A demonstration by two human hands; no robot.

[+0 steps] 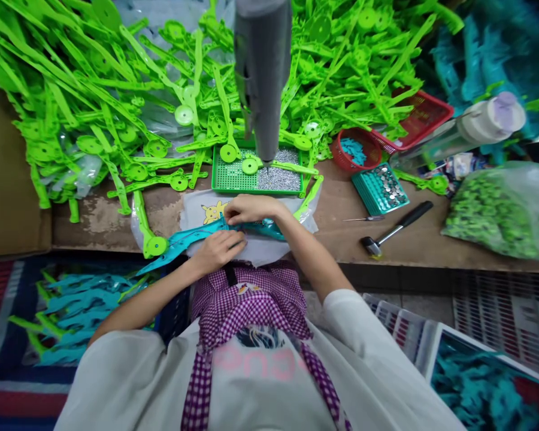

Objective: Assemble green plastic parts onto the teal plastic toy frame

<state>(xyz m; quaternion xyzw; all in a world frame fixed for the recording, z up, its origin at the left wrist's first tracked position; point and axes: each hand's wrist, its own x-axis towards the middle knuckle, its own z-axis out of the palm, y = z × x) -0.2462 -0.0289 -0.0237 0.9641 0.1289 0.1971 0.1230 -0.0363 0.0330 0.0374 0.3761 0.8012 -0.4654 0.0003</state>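
Observation:
A long teal plastic part [186, 241] lies slanted across a white cloth [256, 254] at the table's front edge. My left hand [218, 249] is closed around the near side of its middle. Over the same spot, my right hand [251, 209] is curled with its fingertips pinched down against the part. Whatever sits between those fingertips is hidden. Just beyond my hands, a grey electric screwdriver [264, 78] hangs upright, its bit pointing down over a green tray [224, 179] of small silvery screws.
Bright green plastic arms [72, 90] are heaped across the back. To the right are a red basket [357, 164] of teal pieces, a teal box [372, 194] of metal discs, a hammer [397, 230], a bottle [467, 131] and a bag [489, 209] of green pieces. Teal parts [85, 305] lie lower left.

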